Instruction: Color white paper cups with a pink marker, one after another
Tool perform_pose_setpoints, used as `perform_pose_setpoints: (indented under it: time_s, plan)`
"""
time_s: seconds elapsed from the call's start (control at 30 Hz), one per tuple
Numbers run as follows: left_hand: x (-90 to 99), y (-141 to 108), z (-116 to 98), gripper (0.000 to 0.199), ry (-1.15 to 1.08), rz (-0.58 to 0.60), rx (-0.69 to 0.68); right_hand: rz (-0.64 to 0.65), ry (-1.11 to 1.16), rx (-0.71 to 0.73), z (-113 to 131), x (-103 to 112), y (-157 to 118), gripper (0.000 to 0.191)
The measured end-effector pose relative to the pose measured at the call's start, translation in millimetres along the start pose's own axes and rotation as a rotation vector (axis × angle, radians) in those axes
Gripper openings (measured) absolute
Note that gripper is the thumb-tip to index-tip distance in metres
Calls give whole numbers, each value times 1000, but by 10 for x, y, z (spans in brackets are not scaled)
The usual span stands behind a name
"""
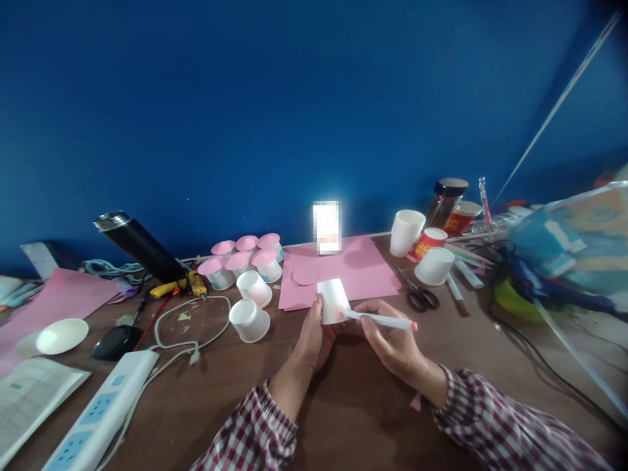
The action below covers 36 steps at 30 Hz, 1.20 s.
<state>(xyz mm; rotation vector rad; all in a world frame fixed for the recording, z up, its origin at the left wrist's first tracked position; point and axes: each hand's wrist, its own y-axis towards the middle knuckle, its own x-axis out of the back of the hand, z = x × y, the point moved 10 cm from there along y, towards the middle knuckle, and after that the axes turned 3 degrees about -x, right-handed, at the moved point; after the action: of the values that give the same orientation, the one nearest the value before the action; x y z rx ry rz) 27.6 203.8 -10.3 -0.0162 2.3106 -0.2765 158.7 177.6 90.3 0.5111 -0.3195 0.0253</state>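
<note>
The cup [332, 299] is white, the paper [350, 268] pink, the sleeves [252, 432] checked maroon and white.

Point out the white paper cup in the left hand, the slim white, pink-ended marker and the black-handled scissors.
White paper cup [333, 298]: head view, on its side wall.
Slim white, pink-ended marker [387, 320]: head view, on its barrel.
Black-handled scissors [417, 289]: head view, on the handles.

I sit at a brown table [333, 418], its dull top scattered with small scraps. Straight ahead of me lie pink sheets [353, 258], with black-handled scissors [430, 299] just beside them. To their left stand six pink-topped cups [239, 261] and, nearer me, two plain white cups [249, 320]. At my far left lies a power strip [104, 410] beside a pale cable [229, 314].
</note>
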Motion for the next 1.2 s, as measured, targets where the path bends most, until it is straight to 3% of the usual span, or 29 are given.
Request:
perform_pose_setpoints:
  time_s: [0.43, 0.73, 0.93, 1.2]
  plan:
    - [2, -4, -1, 41, 0, -12, 1, 55, -20, 37, 73, -54, 1, 10]
    - [-37, -5, -20, 42, -27, 25, 9, 8, 117, -86, -187, -14, -46, 14]
    - [-56, -22, -17, 50, -27, 49, 18, -10, 157, -96, -188, 10, -38, 18]
    - [-30, -7, 4, 51, -20, 50, 15, 29, 126, -81, -169, -40, -23, 9]
